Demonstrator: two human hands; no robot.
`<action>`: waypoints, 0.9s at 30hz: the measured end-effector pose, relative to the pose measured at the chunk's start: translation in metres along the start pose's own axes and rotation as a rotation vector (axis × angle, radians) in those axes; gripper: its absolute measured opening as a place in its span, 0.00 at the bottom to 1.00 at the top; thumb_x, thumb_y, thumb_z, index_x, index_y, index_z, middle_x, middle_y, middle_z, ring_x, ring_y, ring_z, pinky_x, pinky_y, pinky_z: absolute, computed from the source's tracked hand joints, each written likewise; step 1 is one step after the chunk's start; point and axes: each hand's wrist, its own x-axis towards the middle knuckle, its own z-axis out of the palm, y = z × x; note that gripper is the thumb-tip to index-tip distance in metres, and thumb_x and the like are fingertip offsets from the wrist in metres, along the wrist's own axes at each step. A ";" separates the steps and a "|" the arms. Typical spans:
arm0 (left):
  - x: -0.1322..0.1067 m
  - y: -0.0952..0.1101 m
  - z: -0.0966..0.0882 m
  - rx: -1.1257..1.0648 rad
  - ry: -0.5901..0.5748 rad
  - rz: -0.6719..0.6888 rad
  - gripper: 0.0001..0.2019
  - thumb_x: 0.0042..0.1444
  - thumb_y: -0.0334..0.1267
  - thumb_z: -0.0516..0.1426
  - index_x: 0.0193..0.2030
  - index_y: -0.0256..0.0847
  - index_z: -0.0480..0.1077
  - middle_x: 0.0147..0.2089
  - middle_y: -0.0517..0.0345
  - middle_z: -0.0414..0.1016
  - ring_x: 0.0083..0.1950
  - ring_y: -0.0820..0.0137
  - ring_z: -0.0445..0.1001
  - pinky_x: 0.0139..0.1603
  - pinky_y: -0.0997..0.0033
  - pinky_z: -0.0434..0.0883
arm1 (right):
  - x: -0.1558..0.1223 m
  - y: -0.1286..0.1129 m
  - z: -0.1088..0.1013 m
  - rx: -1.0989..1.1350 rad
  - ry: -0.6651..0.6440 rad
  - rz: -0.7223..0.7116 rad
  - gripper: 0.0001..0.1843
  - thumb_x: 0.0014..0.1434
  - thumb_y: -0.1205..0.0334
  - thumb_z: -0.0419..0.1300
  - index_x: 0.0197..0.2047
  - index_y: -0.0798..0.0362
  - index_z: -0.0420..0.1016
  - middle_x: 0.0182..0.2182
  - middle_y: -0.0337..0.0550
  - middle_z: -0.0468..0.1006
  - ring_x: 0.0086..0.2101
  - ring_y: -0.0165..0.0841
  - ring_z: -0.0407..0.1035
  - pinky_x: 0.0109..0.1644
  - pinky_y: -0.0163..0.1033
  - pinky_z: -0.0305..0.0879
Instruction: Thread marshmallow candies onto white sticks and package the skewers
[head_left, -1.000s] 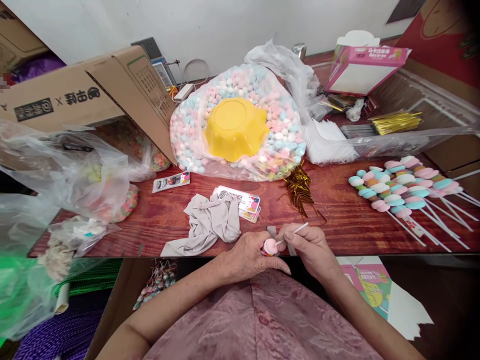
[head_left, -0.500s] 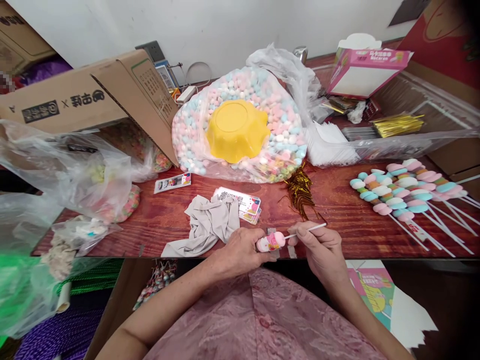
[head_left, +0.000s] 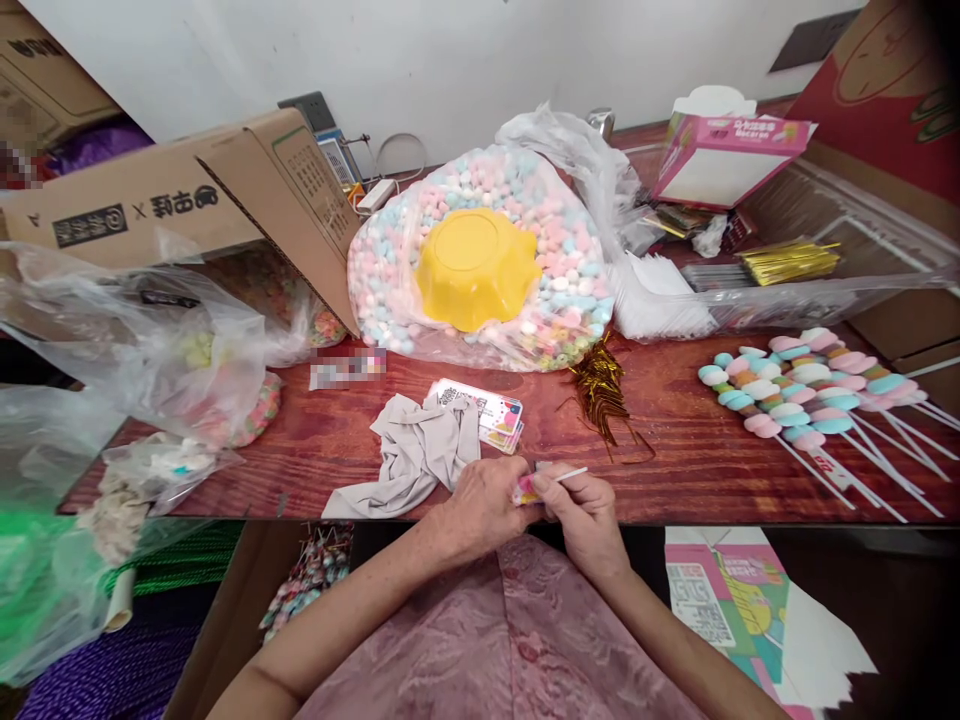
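Both my hands meet at the near edge of the red-brown table. My left hand is closed around pink candy pieces, mostly hidden between the fingers. My right hand pinches a thin white stick whose end goes into those pieces. A grey cloth lies just left of my hands, partly over some printed cards. A bunch of gold twist ties lies beyond my right hand.
A big clear bag of pink, blue and white candies with a yellow bowl on it sits mid-table. Finished candy skewers lie at right. Cardboard box and plastic bags crowd the left; a pink carton stands behind.
My hands have drawn together: the right hand has slid left along the stick toward the candy, so less stick and less candy show than half a second ago.
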 end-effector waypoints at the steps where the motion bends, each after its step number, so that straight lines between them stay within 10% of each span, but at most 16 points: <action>1: 0.000 0.001 -0.001 -0.034 -0.006 0.002 0.11 0.55 0.45 0.61 0.34 0.39 0.70 0.29 0.60 0.72 0.29 0.71 0.68 0.30 0.73 0.58 | 0.002 -0.002 -0.001 -0.012 -0.028 -0.003 0.12 0.56 0.52 0.65 0.28 0.51 0.80 0.21 0.39 0.74 0.24 0.29 0.67 0.28 0.34 0.65; 14: 0.007 -0.014 -0.026 -0.995 -0.296 -0.097 0.21 0.56 0.54 0.61 0.45 0.36 0.77 0.36 0.56 0.76 0.33 0.75 0.70 0.34 0.77 0.66 | 0.028 -0.030 -0.039 -0.227 0.028 -0.311 0.05 0.60 0.64 0.63 0.35 0.47 0.81 0.31 0.38 0.78 0.32 0.29 0.70 0.38 0.33 0.65; 19: 0.000 -0.011 -0.014 -1.156 -0.167 -0.321 0.22 0.46 0.53 0.67 0.32 0.32 0.75 0.21 0.63 0.68 0.19 0.81 0.60 0.20 0.80 0.56 | 0.023 -0.020 -0.025 -0.202 -0.077 -0.292 0.06 0.61 0.65 0.62 0.35 0.49 0.81 0.30 0.39 0.78 0.31 0.30 0.71 0.37 0.34 0.66; 27: -0.007 -0.005 0.000 -1.091 0.084 -0.297 0.20 0.55 0.56 0.58 0.32 0.39 0.66 0.16 0.71 0.59 0.13 0.81 0.53 0.13 0.82 0.50 | 0.006 -0.009 -0.005 -0.153 -0.050 -0.280 0.11 0.60 0.61 0.63 0.47 0.45 0.80 0.38 0.42 0.78 0.33 0.30 0.70 0.36 0.36 0.67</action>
